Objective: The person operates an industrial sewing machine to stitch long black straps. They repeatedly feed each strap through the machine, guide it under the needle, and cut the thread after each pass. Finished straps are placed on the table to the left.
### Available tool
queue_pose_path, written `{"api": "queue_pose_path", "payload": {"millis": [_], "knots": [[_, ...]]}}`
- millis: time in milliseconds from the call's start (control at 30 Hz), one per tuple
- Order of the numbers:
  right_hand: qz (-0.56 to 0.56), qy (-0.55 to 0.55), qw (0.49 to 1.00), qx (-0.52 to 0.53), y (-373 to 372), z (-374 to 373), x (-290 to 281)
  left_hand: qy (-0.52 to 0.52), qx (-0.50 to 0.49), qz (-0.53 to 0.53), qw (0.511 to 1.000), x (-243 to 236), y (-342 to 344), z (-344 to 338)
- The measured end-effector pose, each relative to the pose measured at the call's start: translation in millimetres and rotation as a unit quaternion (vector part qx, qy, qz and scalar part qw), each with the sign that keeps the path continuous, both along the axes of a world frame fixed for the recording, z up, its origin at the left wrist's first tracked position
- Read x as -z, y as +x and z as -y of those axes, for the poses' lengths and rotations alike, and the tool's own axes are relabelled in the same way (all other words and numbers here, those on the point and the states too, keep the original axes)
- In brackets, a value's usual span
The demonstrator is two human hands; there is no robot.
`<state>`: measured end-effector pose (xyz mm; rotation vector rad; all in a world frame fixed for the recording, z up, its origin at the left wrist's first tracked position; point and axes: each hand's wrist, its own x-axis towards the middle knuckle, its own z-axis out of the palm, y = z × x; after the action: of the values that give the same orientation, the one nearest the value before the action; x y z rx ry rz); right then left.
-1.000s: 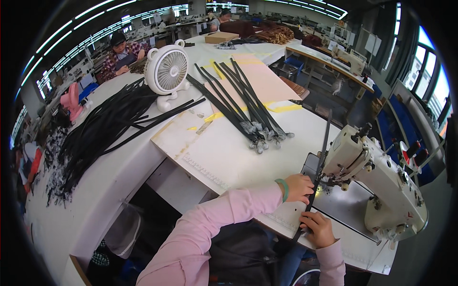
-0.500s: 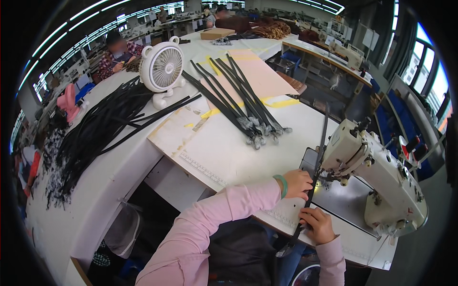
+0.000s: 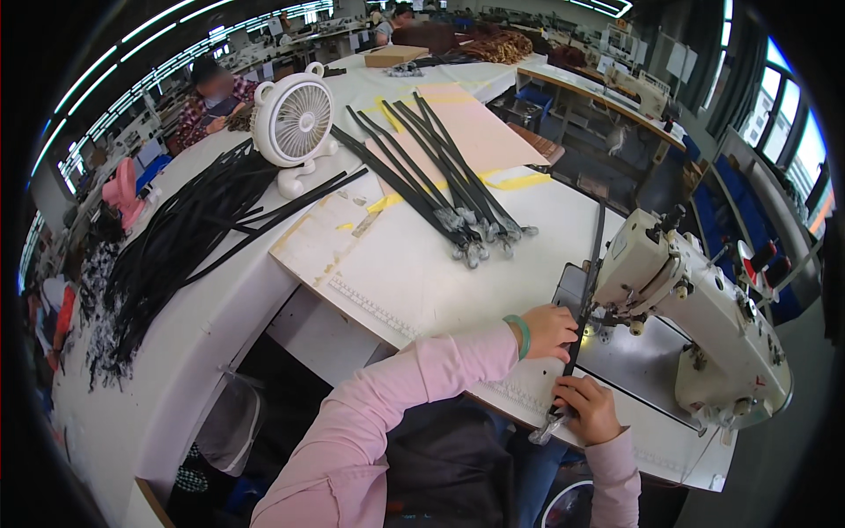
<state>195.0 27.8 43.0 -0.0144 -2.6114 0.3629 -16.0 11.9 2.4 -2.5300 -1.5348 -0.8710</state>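
Note:
A long narrow black strap runs along the left side of the sewing machine's head, close to the needle area, where a small light glows. My left hand presses on the strap beside the needle, fingers bent over its edge. Nearer to me, my right hand pinches the same strap between thumb and fingers. Below that grip, the strap's near end is wrapped in clear plastic and hangs at the table's front edge. The stitching point itself is hidden behind the machine head.
Several black straps with plastic-wrapped ends lie on the white table. A white fan stands beyond a large heap of black straps at left. Red and dark thread spools sit at right. Another person works far left.
The strap's plastic-wrapped end has come up from below the table edge to just under my right hand. Both hands stay in nearly the same places.

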Motion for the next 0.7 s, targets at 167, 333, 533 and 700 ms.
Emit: {"api": "queue_pose_path", "payload": {"millis": [167,333,533,700], "knots": [[-0.001,-0.009,1.000,-0.001,2,-4,4,0.012,0.001,-0.007,1.000,-5,-2,2],[-0.004,-0.046,0.999,-0.008,12,-7,6,-0.008,-0.005,0.002,1.000,-10,-2,2],[0.014,-0.052,0.998,0.024,16,-10,7,0.000,0.007,0.019,1.000,-12,-1,1],[0.010,-0.024,0.999,0.046,13,-20,6,0.023,0.018,0.023,0.999,-11,0,0]]}}
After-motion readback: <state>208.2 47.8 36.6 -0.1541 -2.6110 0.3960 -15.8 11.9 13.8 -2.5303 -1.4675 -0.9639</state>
